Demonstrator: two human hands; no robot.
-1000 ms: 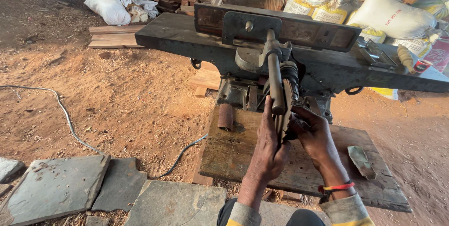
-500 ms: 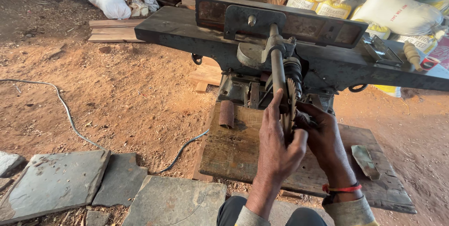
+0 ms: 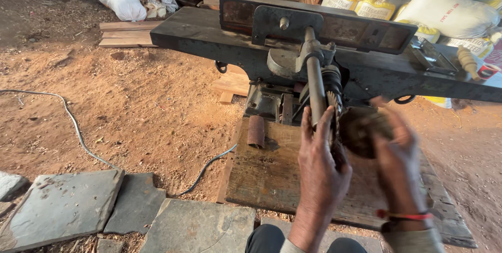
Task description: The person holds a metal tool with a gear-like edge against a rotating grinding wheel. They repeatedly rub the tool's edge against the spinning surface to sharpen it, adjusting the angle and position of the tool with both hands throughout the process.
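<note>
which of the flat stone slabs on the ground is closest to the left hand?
The grey slab at the bottom centre, beside the wooden board: it lies just left of the left hand; the other slabs sit further left.

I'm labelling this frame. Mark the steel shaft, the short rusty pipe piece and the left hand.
steel shaft [image 3: 315, 83], head view, mid-length of the bar.
rusty pipe piece [image 3: 256, 130], head view, middle of its side.
left hand [image 3: 321, 166], head view, back of the hand.

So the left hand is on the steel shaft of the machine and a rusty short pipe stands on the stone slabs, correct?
Not quite. In the head view the left hand is on the shaft, but the rusty short pipe stands on the wooden board under the machine, not on the stone slabs.
</note>
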